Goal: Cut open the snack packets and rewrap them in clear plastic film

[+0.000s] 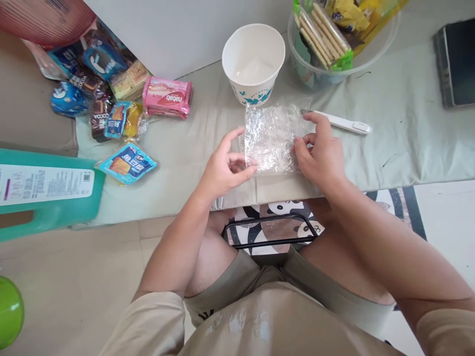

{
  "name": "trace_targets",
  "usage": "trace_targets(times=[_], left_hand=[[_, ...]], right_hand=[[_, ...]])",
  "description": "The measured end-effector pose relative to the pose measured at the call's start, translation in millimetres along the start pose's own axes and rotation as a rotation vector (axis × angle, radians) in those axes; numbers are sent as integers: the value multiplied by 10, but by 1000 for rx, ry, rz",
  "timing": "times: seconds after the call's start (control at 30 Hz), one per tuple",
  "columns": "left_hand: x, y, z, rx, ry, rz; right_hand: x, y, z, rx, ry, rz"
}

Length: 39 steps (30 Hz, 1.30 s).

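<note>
A crinkled clear plastic bag [272,138] lies flat on the pale green cloth [389,128], right in front of me. My left hand [226,165] pinches its left edge between thumb and fingers. My right hand [321,153] rests on the bag's right edge, fingers bent over the plastic, index finger pointing left. Just behind the bag stands an empty white paper cup [253,62] with blue flowers. A white pen-like tool [343,122] lies behind my right hand.
Wrapped snacks [111,84] are scattered at the left, with a pink wafer pack [166,96] and a blue cake pack [126,163]. A clear bowl [374,49] of biscuits stands at the back right. A teal bottle [48,188] lies at left, a dark device [456,62] at far right.
</note>
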<state>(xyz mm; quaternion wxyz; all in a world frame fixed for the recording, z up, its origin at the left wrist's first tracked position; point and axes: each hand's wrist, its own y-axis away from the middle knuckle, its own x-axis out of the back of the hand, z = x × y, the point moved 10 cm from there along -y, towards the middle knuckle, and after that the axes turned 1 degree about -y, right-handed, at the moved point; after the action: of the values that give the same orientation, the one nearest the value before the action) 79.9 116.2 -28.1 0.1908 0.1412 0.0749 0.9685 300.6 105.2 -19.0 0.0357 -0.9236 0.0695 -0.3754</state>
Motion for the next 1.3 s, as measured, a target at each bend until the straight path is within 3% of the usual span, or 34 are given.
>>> trace_targets(times=[0.17,0.33,0.5,0.8,0.93,1.03,1.1,1.17,1.23,1.3], left_hand=[[-1,54,38,-42,-105,-31],[126,-49,-55,-8,-92,121],[210,-138,19,-73,-300,249],[196,-152,124,-161,-632,301],[224,-140,146,-193,-710,359],[221,-50,294,-254,-719,431],[75,-7,431,-355,-720,371],[-161,-5,502,-447,-750,229],[-348,-50,444,-448,-801,107],[-412,-126,307,-370,-844,61]], right_hand=[[-26,-5,14,-54,92,-33],[-64,-8,-24,-53,121,-50],[-39,-10,-44,-35,151,-16],[-46,19,-49,67,153,5],[101,76,-170,100,234,100],[163,127,-385,185,279,121],[56,156,-562,299,262,37],[-125,176,-675,387,233,-82],[-297,165,-681,404,227,-170],[-421,129,-610,375,246,-217]])
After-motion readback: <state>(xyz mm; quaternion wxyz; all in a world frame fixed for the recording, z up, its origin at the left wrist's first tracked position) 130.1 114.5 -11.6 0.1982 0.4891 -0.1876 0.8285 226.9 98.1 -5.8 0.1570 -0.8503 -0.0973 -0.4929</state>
